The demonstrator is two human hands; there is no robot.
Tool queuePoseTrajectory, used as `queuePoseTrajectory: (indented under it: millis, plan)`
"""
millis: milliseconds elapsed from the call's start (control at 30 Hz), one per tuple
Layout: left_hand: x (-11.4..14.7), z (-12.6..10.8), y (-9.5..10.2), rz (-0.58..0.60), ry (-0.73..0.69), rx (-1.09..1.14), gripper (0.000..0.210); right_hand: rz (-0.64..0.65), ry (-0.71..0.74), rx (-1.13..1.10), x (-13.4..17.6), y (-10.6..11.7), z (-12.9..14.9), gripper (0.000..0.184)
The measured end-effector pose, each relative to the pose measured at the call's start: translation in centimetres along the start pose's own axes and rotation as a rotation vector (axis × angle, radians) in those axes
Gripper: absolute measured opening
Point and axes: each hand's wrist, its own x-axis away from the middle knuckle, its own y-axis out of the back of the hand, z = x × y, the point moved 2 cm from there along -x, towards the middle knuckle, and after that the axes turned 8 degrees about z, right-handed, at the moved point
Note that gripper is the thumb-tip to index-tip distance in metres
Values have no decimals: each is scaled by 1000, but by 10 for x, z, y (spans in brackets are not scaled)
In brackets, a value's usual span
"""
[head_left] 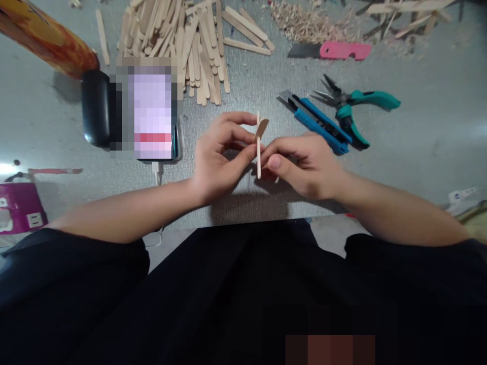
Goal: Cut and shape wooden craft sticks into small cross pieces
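Observation:
Over the near part of the table, my left hand (224, 154) pinches wooden craft sticks (259, 161) between thumb and fingers. One stick is seen edge-on, and another rounded stick end (262, 130) crosses it at an angle near the top. From the other side my right hand (304, 165) comes up close, its thumb and fingers curled together beside the sticks. A pale tip shows under the right fingers, so they seem to grip part of the same stick piece; the exact contact is hidden.
A heap of craft sticks (203, 56) lies at the back. Right of it are a pink-handled blade (344, 50), a blue box cutter (317, 121), teal pliers (375, 99) and wood shavings (308, 23). A phone (152, 116) on a cable and a black mouse-like object (97, 109) sit left.

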Motion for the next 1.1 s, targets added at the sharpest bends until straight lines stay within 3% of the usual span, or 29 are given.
queuePoseTrajectory:
  millis: [133,233,333,467,633,867,1100]
  plan:
    - [2,3,6,-99,-223,-227,21,277,-137,-561,-3,-9,0,38]
    - [3,6,6,-101,-214,-246,31,264,-183,-635,-2,-11,2,31]
    - [2,4,3,-104,-145,-153,25,119,-160,-538,0,-8,3,33]
    - [0,2,1,-73,198,161,30,-49,-92,-350,0,-2,3,33]
    - [-3,2,-2,168,354,554,33,-183,-24,-61,1,4,7,36]
    - [-10,2,-2,197,503,457,60,-192,-63,129,4,8,3,45]
    - [-9,-1,-2,225,546,392,53,-231,-85,210,4,13,0,45]
